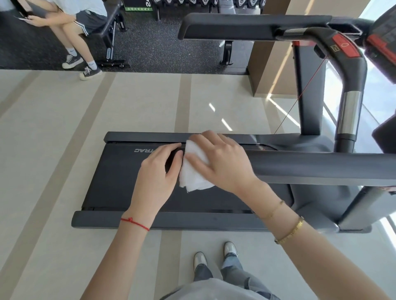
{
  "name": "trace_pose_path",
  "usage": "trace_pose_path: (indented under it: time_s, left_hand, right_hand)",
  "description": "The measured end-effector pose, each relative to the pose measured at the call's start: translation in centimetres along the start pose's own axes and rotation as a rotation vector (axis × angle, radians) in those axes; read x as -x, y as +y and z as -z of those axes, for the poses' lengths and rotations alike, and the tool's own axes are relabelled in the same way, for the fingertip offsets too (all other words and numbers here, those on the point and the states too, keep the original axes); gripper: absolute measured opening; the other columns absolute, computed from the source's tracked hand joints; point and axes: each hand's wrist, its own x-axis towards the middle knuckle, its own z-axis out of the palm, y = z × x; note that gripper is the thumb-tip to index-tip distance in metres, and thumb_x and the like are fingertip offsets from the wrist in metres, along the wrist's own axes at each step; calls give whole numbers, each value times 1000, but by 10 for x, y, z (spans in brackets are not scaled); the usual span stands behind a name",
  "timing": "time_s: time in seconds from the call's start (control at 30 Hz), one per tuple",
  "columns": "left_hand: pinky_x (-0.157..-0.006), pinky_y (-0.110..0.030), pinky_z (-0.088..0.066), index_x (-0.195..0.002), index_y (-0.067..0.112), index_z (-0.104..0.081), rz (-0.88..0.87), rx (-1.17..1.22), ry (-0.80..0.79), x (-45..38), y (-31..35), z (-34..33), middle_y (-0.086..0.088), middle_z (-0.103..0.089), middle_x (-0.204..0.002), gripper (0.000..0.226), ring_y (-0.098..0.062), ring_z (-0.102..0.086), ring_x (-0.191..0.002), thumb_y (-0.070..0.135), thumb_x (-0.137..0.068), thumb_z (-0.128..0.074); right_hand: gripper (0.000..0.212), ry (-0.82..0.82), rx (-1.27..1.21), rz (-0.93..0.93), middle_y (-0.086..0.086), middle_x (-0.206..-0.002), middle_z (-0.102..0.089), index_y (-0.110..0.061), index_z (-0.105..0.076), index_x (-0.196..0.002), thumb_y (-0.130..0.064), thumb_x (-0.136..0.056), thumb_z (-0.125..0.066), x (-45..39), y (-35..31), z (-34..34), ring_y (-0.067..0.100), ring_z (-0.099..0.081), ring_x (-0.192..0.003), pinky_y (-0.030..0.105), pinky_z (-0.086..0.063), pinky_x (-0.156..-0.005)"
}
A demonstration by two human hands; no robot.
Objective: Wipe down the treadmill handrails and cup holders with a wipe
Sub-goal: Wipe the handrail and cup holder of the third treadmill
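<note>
Both hands are at the free end of the near handrail (pixel 310 166), which runs in from the right above the treadmill belt (pixel 120 177). The right hand (pixel 222 162) lies on the white wipe (pixel 194 171), fingers spread and fairly straight, pressing it over the rail's tip. The left hand (pixel 159 171) sits just beside it, fingers curled at the wipe's left edge, apparently gripping the rail end. The far handrail (pixel 246 26) stretches across the top, untouched.

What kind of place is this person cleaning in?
Most likely a gym. A dark grey treadmill with padded black handrails fills the view, a row of dumbbells on a rack lines the far wall, and a black weight bench stands on speckled rubber flooring.
</note>
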Motion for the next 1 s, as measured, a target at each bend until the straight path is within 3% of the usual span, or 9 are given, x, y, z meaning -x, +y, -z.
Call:
trace_pose_path:
  time_s: [0.1, 0.27, 0.33, 0.47, 0.57, 0.67, 0.77, 0.9, 1.0]
  left_hand:
    - [-92, -30, -51, -122, 18, -65, -6, -25, 11, 0, 1, 1, 11, -66, -118, 28, -7, -62, -104, 27, -100, -51]
    - [-89, -23, -48, -123, 19, -64, -4, -63, 0, 1, 2, 1, 11, -65, -119, 28, -9, -62, -95, 28, -101, -49]
    - [-88, -22, -48, -122, 17, -65, -18, -70, 5, 1, 2, 1, 9, -66, -118, 28, -9, -61, -92, 26, -100, -50]
    - [-92, -29, -50, -120, 16, -66, -7, -48, 19, 1, 2, 0, 7, -67, -116, 27, -10, -62, -105, 24, -99, -51]
    - [-94, -25, -48, -121, 16, -65, -9, -46, 22, 2, 3, 0, 8, -66, -118, 27, -9, -61, -107, 24, -100, -51]
    - [-97, -24, -47, -123, 17, -64, 8, -53, 10, 2, 4, 0, 9, -65, -119, 28, -8, -60, -110, 27, -101, -49]
    - [-99, -25, -45, -124, 16, -64, 17, -63, 4, 2, 7, -1, 8, -64, -121, 29, -9, -58, -113, 26, -101, -48]
    - [-96, -29, -47, -123, 14, -64, 2, -82, 7, 2, 7, -2, 5, -65, -119, 29, -12, -60, -110, 23, -101, -48]
    - [-94, -30, -47, -121, 13, -65, 8, -123, 44, 2, 8, -6, 3, -67, -117, 28, -15, -60, -109, 22, -100, -47]
  right_hand:
    - [40, 76, 28, 25, -2, -105, -64, -19, -64, -117, -49, -99, -44, 24, 25, 10, 22, -59, -83, 31, -46, -72]
    - [38, 26, 78, -301, -3, -77, -60, -22, -60, -91, -47, -95, -32, 17, 42, 24, 25, -57, -66, 31, -44, -57]
    - [37, -55, 66, -232, -1, -80, -61, -22, -60, -94, -47, -97, -33, 1, 27, 16, 28, -59, -70, 33, -46, -61]
    - [43, -57, 39, -42, -2, -93, -63, -22, -62, -110, -50, -97, -32, -3, 6, 5, 23, -59, -78, 26, -33, -63]
    - [41, -2, 7, 6, -2, -100, -63, -20, -63, -115, -48, -98, -38, 17, 21, 16, 21, -58, -82, 28, -41, -69]
    - [36, 49, 81, -173, -3, -86, -61, -21, -62, -101, -45, -97, -36, 32, 47, 30, 23, -56, -72, 33, -42, -61]
    - [33, -27, 77, -347, 0, -72, -56, -19, -56, -86, -42, -95, -34, 19, 54, 30, 28, -54, -65, 31, -35, -54]
    - [35, -96, 74, -129, 2, -88, -61, -23, -58, -103, -46, -99, -31, -1, 13, 12, 29, -59, -78, 37, -46, -68]
    - [49, -69, 69, -74, -1, -94, -61, -22, -61, -113, -50, -98, -23, 2, 3, 8, 24, -57, -80, 33, -44, -74]
